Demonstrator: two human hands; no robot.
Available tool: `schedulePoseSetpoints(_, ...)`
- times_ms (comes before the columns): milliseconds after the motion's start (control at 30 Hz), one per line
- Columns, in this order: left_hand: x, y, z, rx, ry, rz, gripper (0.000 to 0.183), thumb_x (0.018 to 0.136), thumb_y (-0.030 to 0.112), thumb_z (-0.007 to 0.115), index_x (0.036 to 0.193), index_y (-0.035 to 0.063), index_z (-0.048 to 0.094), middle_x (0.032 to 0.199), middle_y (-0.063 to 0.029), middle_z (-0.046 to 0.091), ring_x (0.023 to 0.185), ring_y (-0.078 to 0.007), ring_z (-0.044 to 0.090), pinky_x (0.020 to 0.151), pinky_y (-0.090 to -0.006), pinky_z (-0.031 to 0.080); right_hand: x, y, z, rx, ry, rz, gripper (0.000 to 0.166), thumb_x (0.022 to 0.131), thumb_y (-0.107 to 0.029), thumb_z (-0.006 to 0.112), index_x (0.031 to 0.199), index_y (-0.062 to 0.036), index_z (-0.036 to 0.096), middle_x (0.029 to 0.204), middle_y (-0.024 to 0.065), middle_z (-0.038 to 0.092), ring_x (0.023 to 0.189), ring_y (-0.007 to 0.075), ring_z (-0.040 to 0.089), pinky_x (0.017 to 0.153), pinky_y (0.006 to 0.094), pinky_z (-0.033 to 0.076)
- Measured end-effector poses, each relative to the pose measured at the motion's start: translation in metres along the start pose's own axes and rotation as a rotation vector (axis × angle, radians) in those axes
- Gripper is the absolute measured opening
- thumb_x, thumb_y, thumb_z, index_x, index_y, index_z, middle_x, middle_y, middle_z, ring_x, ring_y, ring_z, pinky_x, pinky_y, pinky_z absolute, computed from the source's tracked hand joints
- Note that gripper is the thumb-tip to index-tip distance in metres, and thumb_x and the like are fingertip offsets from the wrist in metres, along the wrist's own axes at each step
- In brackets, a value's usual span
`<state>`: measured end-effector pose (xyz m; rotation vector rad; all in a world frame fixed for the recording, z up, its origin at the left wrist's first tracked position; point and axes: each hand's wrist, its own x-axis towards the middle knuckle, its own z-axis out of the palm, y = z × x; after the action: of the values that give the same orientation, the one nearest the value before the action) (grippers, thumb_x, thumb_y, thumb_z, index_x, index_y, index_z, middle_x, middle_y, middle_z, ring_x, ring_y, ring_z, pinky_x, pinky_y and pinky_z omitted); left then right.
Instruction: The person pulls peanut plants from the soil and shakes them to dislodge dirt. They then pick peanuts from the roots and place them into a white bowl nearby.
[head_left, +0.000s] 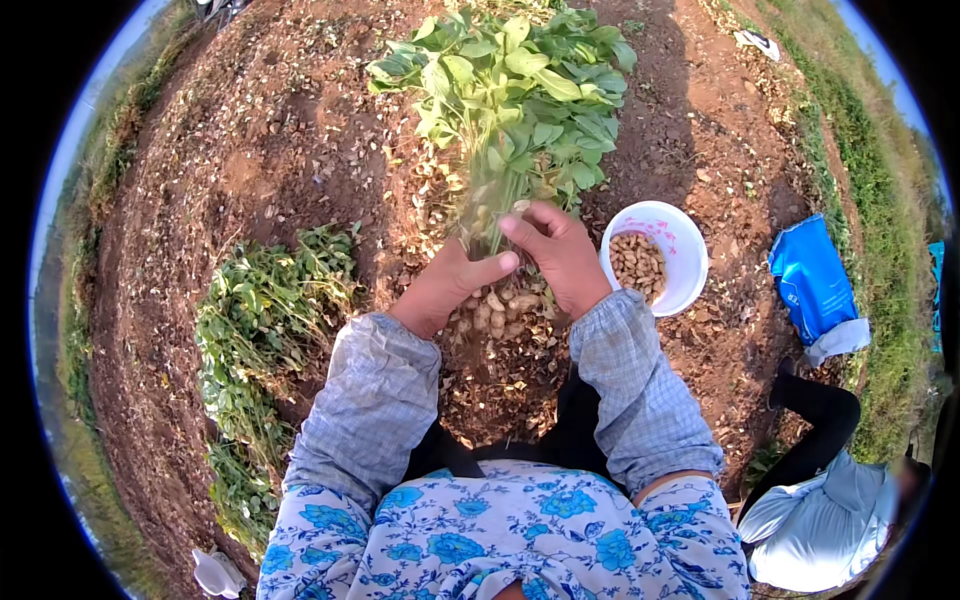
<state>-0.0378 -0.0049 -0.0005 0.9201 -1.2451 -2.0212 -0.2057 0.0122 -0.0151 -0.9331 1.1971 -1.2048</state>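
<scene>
A bunch of uprooted peanut plants (517, 90) lies in front of me, its leafy tops pointing away. My left hand (442, 289) grips the root end of the stems, its fingers partly hidden behind them. Close beside it, my right hand (559, 251) pinches a small pale peanut pod (521, 205) between thumb and fingers. The stems and roots between the hands are blurred. Below the hands, a heap of peanut pods (495, 315) rests on the soil. To the right of my right hand stands a white bucket (686, 262) partly filled with peanuts (636, 264).
Pulled plants (277, 300) are piled on my left. A blue bag (814, 277) lies on the right, near a person (825, 517) in a light top and dark trousers. A white container (217, 574) sits at lower left. Grass (870, 187) borders the brown soil.
</scene>
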Motion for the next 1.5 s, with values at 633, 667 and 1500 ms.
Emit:
schedulePoseSetpoints(633,0.009,-0.002,-0.017,-0.117,0.503,-0.009,0.036,0.081,0.025,0.076,0.092,-0.0067,0.062,0.081,-0.0083,0.066,0.065,-0.0124,0.064,0.053,-0.0271,0.052,-0.027,0.004,0.013,-0.777,-0.151,-0.394,0.035,0.089,-0.033,0.064,0.107,-0.0042,0.061,0.099,0.0143,0.061,0.091,0.0330,0.061,0.078,0.0405,0.049)
schedulePoseSetpoints(667,0.009,-0.001,-0.014,-0.034,0.571,-0.018,0.036,0.081,0.025,0.077,0.091,-0.0068,0.062,0.080,-0.0078,0.066,0.065,-0.0116,0.062,0.054,-0.0269,0.051,-0.027,0.007,0.016,-0.830,-0.138,-0.393,0.034,0.089,-0.033,0.063,0.108,-0.0045,0.060,0.098,0.0147,0.061,0.090,0.0339,0.061,0.077,0.0418,0.049)
schedulePoseSetpoints(1500,0.008,-0.002,-0.022,0.157,0.551,0.084,0.039,0.073,0.026,0.082,0.081,-0.0052,0.060,0.077,-0.0052,0.063,0.061,-0.0102,0.056,0.052,-0.0282,0.047,-0.010,0.029,0.015,-0.693,-0.295,-0.136,0.031,0.089,-0.032,0.062,0.091,-0.0010,0.058,0.074,0.0168,0.057,0.068,0.0312,0.058,0.063,0.0426,0.044)
